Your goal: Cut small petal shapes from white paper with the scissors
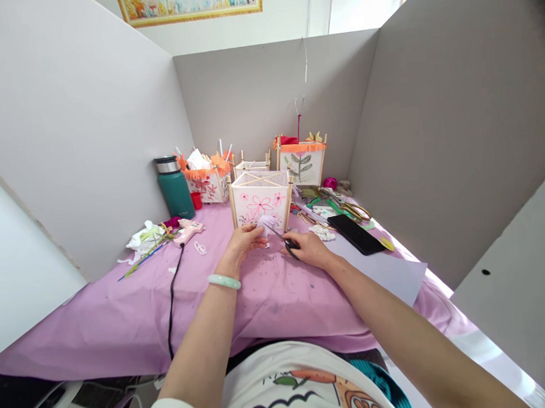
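Note:
My left hand [245, 242] is closed on a small piece of pale lilac paper [267, 221], pinched at the fingertips. In my right hand [307, 248] is a pair of scissors [291, 244] with black handles; the blades point left and reach the paper. Whether the blades are parted I cannot make out. Just behind both hands stands a square lantern frame [259, 198] with wooden corner sticks and white sides, painted with pink flowers. Its top shows crossed sticks. The paper overlaps the lantern's lower front in view.
Decorated lanterns [301, 165] stand along the back. A green bottle [175, 188] and a pink glue gun [189, 234] with a black cord are on the left. To the right lie a black phone [355, 234], lilac paper sheets [392, 273] and gold-handled scissors [358, 211]. Grey panels [266, 93] enclose the table.

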`<state>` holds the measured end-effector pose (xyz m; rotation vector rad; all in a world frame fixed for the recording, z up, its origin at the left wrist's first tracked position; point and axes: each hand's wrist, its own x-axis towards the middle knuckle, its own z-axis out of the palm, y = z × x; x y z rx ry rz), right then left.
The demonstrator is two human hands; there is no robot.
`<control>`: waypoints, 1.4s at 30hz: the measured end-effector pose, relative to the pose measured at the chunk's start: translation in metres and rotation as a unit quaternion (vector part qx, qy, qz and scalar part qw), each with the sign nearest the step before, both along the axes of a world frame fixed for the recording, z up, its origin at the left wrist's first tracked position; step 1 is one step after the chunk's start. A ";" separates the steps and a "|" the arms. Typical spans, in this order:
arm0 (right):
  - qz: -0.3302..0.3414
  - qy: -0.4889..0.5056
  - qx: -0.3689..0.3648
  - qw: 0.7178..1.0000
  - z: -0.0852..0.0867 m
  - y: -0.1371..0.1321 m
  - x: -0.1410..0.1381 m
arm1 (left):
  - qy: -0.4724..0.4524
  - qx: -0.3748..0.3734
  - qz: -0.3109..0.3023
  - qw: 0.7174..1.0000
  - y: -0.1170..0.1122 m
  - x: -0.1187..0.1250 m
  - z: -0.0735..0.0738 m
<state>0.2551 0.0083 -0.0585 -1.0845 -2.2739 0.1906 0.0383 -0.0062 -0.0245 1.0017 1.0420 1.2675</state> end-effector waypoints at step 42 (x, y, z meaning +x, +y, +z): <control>0.026 0.002 -0.005 1.000 0.002 -0.002 0.000 | 0.011 0.011 -0.023 1.000 -0.002 -0.001 0.002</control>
